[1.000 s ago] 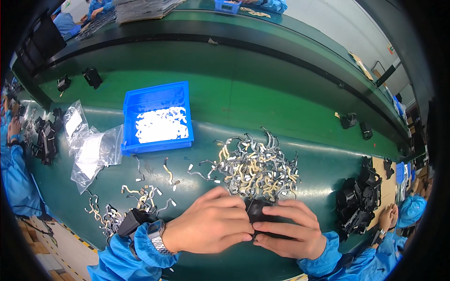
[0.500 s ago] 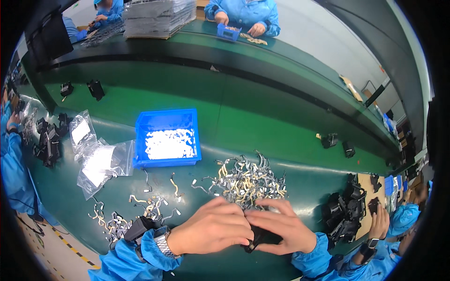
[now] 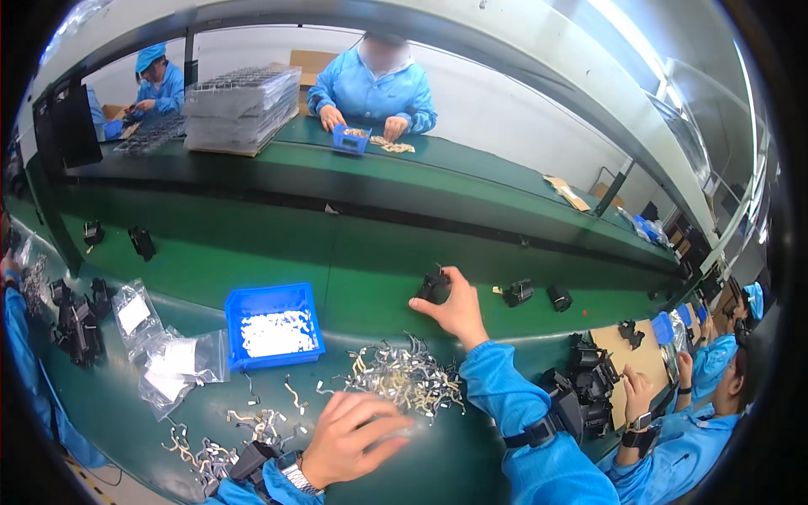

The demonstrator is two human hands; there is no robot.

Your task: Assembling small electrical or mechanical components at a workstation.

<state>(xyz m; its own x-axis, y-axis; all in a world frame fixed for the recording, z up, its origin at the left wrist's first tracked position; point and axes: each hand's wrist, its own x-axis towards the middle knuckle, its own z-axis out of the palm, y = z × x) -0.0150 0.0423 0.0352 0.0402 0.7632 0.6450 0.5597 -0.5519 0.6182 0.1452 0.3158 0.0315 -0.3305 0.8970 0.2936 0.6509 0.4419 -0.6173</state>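
Note:
My right hand [image 3: 459,307] reaches out over the green strip beyond the table and grips a black plastic part [image 3: 434,288] between thumb and fingers. Nearer to me, my left hand [image 3: 353,438] hovers with its fingers apart and holds nothing; its outer edge is slightly blurred. Just beyond it lies a heap of short cables [image 3: 408,374] in grey and yellowish tones with white connectors. A smaller scatter of similar cables [image 3: 261,429] spreads to the left, close to my left wrist. A blue bin [image 3: 276,362] full of small white pieces stands behind that scatter.
Clear plastic bags [image 3: 172,370] lie left of the bin. Black parts are piled at the left [image 3: 80,324] and right [image 3: 593,379]. Further black housings [image 3: 518,292] sit along the green strip. A co-worker [image 3: 673,429] works at my right; another [image 3: 374,88] sits across.
My right hand has moved away from my left and forward over the green strip, carrying the black part. My left hand has let go and opened. The view has tilted up.

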